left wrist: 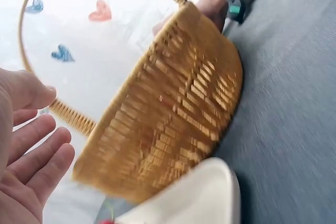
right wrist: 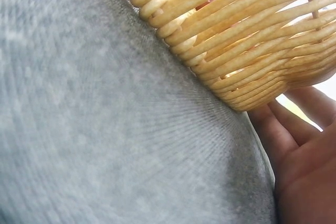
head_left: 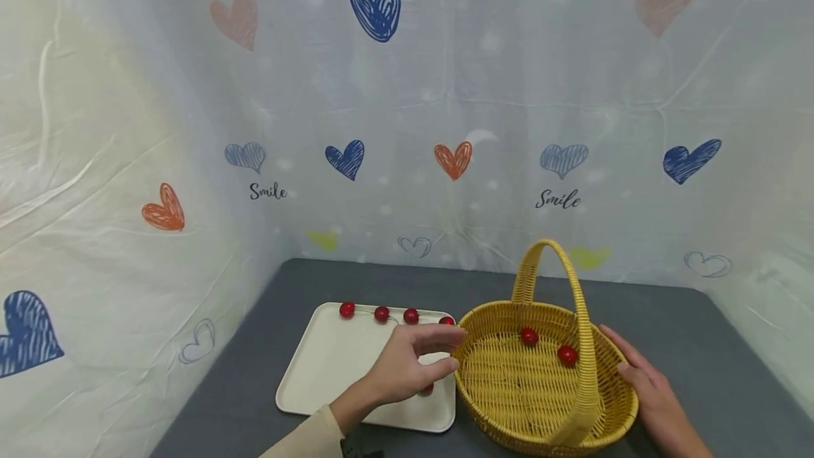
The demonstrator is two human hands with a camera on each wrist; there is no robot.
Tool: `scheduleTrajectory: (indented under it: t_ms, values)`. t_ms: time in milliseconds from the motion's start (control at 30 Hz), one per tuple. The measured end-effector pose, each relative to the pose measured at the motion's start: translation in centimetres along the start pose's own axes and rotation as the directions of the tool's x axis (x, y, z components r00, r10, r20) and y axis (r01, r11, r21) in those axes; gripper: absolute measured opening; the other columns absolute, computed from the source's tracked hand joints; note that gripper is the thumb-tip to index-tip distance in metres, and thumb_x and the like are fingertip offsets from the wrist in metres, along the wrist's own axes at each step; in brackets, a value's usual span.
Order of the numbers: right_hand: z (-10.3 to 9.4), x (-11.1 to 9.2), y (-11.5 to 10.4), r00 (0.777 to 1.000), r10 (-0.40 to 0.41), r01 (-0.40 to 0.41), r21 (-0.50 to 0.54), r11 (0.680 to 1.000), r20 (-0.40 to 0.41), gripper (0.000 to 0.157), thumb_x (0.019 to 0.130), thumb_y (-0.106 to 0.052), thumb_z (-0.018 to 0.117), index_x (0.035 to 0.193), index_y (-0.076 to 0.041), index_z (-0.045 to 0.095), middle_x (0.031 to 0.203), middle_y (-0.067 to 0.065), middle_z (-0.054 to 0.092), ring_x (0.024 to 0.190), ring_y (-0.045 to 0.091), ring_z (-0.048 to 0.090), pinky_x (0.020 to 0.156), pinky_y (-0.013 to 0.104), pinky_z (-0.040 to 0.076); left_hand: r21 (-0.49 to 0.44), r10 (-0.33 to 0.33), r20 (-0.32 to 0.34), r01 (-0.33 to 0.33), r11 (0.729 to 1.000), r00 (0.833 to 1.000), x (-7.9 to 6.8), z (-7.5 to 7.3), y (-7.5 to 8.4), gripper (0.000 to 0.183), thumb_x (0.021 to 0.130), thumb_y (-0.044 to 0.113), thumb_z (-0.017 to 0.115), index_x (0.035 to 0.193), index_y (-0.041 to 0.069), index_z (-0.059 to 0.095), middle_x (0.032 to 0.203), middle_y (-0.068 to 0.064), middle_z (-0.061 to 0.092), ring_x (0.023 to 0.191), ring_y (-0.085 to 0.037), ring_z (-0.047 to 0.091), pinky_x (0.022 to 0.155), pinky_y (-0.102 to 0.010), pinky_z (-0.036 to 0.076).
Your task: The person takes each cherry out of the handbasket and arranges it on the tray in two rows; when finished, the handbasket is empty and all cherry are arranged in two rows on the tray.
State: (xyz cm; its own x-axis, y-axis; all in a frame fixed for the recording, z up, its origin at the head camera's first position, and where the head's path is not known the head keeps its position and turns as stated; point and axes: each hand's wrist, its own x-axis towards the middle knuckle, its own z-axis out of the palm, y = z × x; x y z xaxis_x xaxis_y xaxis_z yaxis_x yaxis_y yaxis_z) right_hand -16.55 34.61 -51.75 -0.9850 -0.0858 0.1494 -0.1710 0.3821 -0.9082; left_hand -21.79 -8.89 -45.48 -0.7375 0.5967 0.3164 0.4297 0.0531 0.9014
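A yellow wicker basket [head_left: 509, 394] with a tall arched handle [head_left: 588, 345] stands on the right, two red cherries [head_left: 529, 336] inside it. My right hand [head_left: 655, 394] holds its right side, thumb at the rim and fingers along the outside. My left hand [head_left: 407, 366] hovers over the right part of a cream tray [head_left: 343, 366], fingertips near the basket's left rim. Its thumb and fingers are apart, and the left wrist view shows nothing between them. Several cherries [head_left: 381, 314] with stems line the tray's far edge; another cherry [head_left: 426, 389] shows partly beneath the left hand.
A dark grey cloth [head_left: 254, 373] covers the table. Pale curtains [head_left: 407, 104] printed with hearts and the word Smile rise at the back and both sides. The tray's right edge lies close beside the basket.
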Motion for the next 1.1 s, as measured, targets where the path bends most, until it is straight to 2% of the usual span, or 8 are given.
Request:
scheduleTrajectory:
  t_ms: [167, 333, 467, 567, 700, 867, 933, 1100]
  values:
    - [0.1, 0.0, 0.0, 1.000, -0.019, 0.018, -0.007, 1.000, -0.012, 0.055, 0.122, -0.028, 0.033, 0.176, -0.019, 0.026, 0.155, -0.039, 0.035, 0.130, -0.028, 0.041, 0.092, 0.007, 0.051, 0.047, 0.014, 0.055, -0.017, 0.999, 0.998, 2.7, 2.0, 0.4, 0.044, 0.104, 0.018, 0.075, 0.147, 0.011, 0.070, 0.144, -0.010, 0.074, 0.131, -0.017, 0.072, 0.114, -0.047, 0.058]
    - [0.4, 0.0, -0.1, 0.999, -0.034, 0.034, -0.004, 0.999, -0.010, 0.055, 0.122, -0.027, 0.033, 0.176, -0.019, 0.027, 0.155, -0.040, 0.035, 0.131, -0.029, 0.040, 0.093, 0.005, 0.049, 0.143, 0.047, 0.133, -0.066, 0.988, 0.990, 5.3, 3.3, 0.8, 0.046, 0.104, 0.022, 0.076, 0.149, 0.015, 0.069, 0.145, -0.008, 0.074, 0.131, -0.018, 0.073, 0.112, -0.036, 0.059]
    - [0.4, 0.0, -0.2, 0.999, -0.045, 0.045, 0.006, 0.999, -0.009, 0.054, 0.122, -0.026, 0.032, 0.176, -0.018, 0.027, 0.157, -0.039, 0.035, 0.132, -0.028, 0.040, 0.095, 0.003, 0.048, 0.258, 0.074, 0.212, -0.128, 0.958, 0.974, 7.6, 3.9, 2.0, 0.046, 0.104, 0.022, 0.077, 0.149, 0.014, 0.069, 0.143, -0.004, 0.075, 0.129, -0.008, 0.072, 0.106, -0.020, 0.058]
    - [0.4, 0.0, -0.4, 0.999, -0.045, 0.045, -0.009, 0.999, -0.017, 0.054, 0.123, -0.027, 0.032, 0.176, -0.018, 0.028, 0.158, -0.038, 0.035, 0.132, -0.029, 0.038, 0.096, 0.002, 0.045, 0.343, 0.059, 0.278, -0.157, 0.926, 0.959, 9.5, 4.2, 3.2, 0.045, 0.105, 0.024, 0.076, 0.149, 0.014, 0.069, 0.144, 0.000, 0.075, 0.125, 0.001, 0.071, 0.104, -0.017, 0.057]
    - [0.3, 0.0, -0.5, 0.999, -0.031, 0.030, -0.043, 0.999, -0.023, 0.054, 0.122, -0.029, 0.033, 0.175, -0.019, 0.030, 0.158, -0.037, 0.035, 0.132, -0.032, 0.036, 0.096, 0.000, 0.041, 0.489, 0.007, 0.373, -0.203, 0.848, 0.928, 11.8, 5.2, 4.3, 0.047, 0.107, 0.029, 0.074, 0.152, 0.017, 0.067, 0.146, 0.005, 0.073, 0.125, 0.003, 0.069, 0.103, -0.015, 0.056]
    - [0.2, 0.0, -0.4, 1.000, -0.008, 0.007, -0.064, 0.998, -0.015, 0.054, 0.123, -0.031, 0.032, 0.176, -0.022, 0.029, 0.158, -0.036, 0.035, 0.131, -0.033, 0.034, 0.094, 0.001, 0.042, 0.602, -0.065, 0.490, -0.283, 0.747, 0.869, 14.3, 6.8, 4.7, 0.050, 0.108, 0.030, 0.073, 0.156, 0.019, 0.063, 0.153, 0.009, 0.066, 0.135, 0.002, 0.065, 0.106, -0.007, 0.048]
    - [0.1, 0.0, -0.3, 1.000, 0.005, -0.005, -0.065, 0.998, -0.011, 0.054, 0.123, -0.033, 0.032, 0.176, -0.022, 0.028, 0.159, -0.035, 0.034, 0.130, -0.033, 0.034, 0.094, 0.001, 0.042, 0.627, -0.104, 0.511, -0.287, 0.724, 0.853, 15.3, 7.5, 4.7, 0.051, 0.108, 0.030, 0.073, 0.157, 0.021, 0.062, 0.154, 0.012, 0.065, 0.135, 0.003, 0.064, 0.107, -0.006, 0.047]
    - [0.1, 0.0, -0.3, 1.000, 0.018, -0.019, -0.064, 0.998, -0.013, 0.055, 0.123, -0.035, 0.031, 0.176, -0.023, 0.027, 0.160, -0.032, 0.033, 0.130, -0.033, 0.034, 0.093, 0.002, 0.043, 0.713, -0.217, 0.536, -0.300, 0.633, 0.816, 17.5, 9.4, 3.9, 0.048, 0.108, 0.033, 0.073, 0.154, 0.027, 0.064, 0.148, 0.016, 0.068, 0.130, 0.006, 0.064, 0.103, -0.006, 0.049]
